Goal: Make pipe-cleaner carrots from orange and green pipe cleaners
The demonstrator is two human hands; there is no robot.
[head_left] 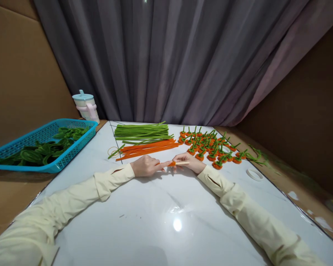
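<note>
My left hand point(146, 166) is closed, its fingers pinched at the left end of an orange pipe cleaner coil point(172, 164). That coil is wound around a pale thin stick point(182, 163), which points to the right. Around the stick, close to the coil, my right hand point(191, 162) has its fingers closed. Just behind the hands lie loose orange pipe cleaners point(148, 148), with a bundle of green pipe cleaners point(141, 132) beyond them. Right of these stand several small orange pieces with green stems point(217, 164), shaped like little pumpkins or carrots.
A blue basket point(52, 168) of green leaf-shaped pieces stands at left, a lidded cup point(86, 107) behind it. A white tape roll point(254, 174) and green scraps point(256, 157) lie at right. Cardboard walls flank the white table point(144, 221); a grey curtain point(155, 62) hangs behind.
</note>
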